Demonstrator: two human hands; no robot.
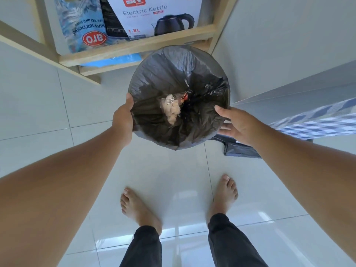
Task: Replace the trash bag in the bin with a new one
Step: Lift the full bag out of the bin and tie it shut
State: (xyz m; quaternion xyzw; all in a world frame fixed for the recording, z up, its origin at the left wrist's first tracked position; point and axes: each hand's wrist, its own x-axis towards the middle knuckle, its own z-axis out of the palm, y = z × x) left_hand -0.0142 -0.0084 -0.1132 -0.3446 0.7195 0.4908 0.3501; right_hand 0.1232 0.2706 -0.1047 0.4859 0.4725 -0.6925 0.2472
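Observation:
A round bin lined with a dark grey trash bag stands on the white tiled floor in front of me. Crumpled paper and a clear plastic scrap lie at its bottom. My left hand grips the bag-covered rim on the left side, thumb over the edge. At the right side of the rim is my right hand, fingers spread, thumb touching the bag's edge. A folded dark bag lies on the floor beneath my right hand, partly hidden by it.
A wooden shelf stands right behind the bin, holding an electric kettle box and a blue sugar bag. A blue checked cloth hangs at the right. My bare feet stand on the tiles near the bin.

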